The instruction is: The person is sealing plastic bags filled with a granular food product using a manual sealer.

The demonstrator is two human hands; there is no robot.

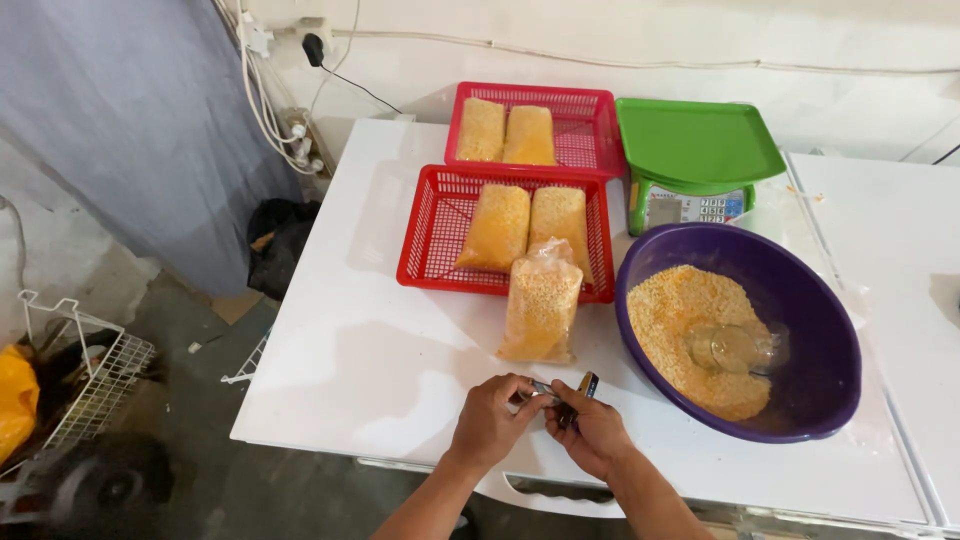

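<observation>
Two red baskets [430,225] hold four bags of yellow grain; a fifth bag [541,305] stands on the white table [370,370]. At its near edge, the left hand [490,420] and right hand [595,435] pinch a small dark stapler [572,397] between them

Bright, even overhead light, soft shadows, mild glare on the white table [380,350], sharp focus.

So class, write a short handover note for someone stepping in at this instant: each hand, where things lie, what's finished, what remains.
Left hand and right hand together grip a small dark tool at the table's near edge.
Done: two filled bags in each red basket.
One filled bag leans on the near basket, apparently unsealed.
Left: loose grain and a clear scoop in the purple bowl; green scale is bare.
</observation>
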